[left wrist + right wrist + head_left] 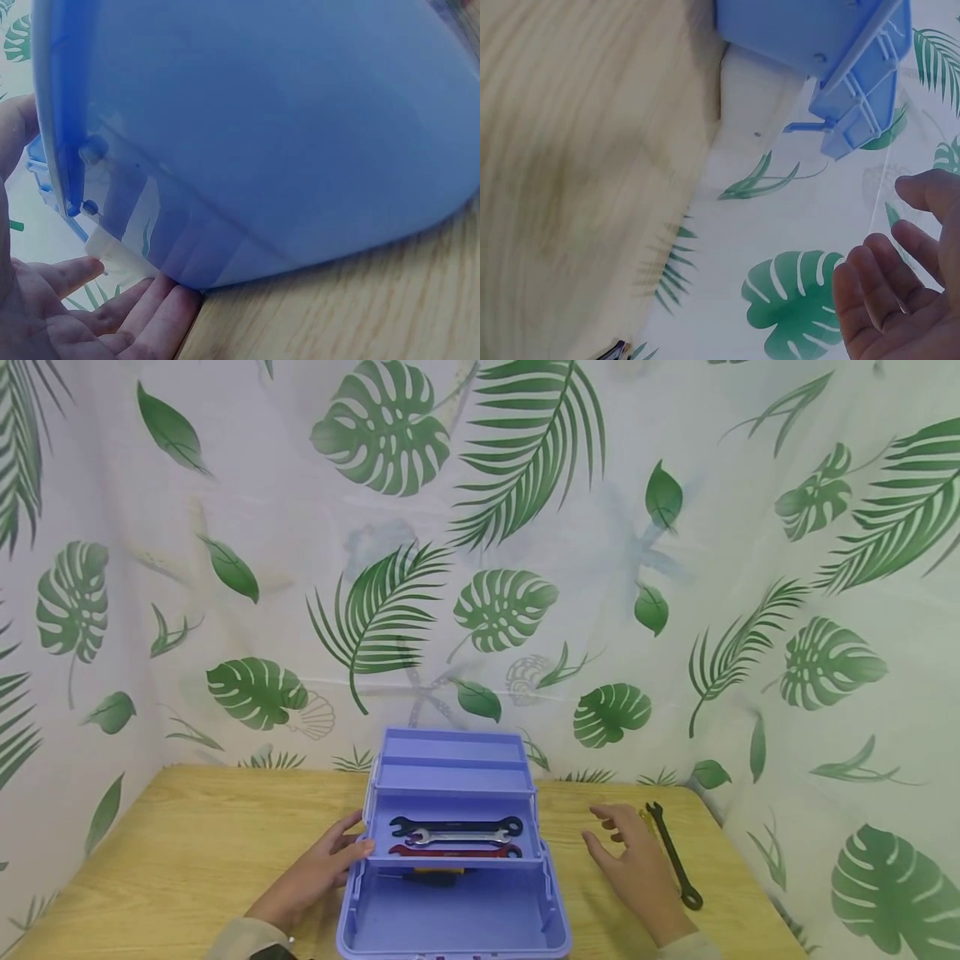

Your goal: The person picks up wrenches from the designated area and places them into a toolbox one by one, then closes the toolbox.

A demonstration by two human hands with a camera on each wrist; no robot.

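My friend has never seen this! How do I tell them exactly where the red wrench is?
On the wooden table, find the big blue-purple toolbox, standing open. Look in the tray just above its bottom compartment. The red wrench lies closest to the tray's front edge, and its colour sets it apart from the silver wrench and black wrench behind it.

One blue toolbox (450,927), at least three wrenches (456,827) in one tray (457,804), one black wrench (674,857) on one table (225,843)
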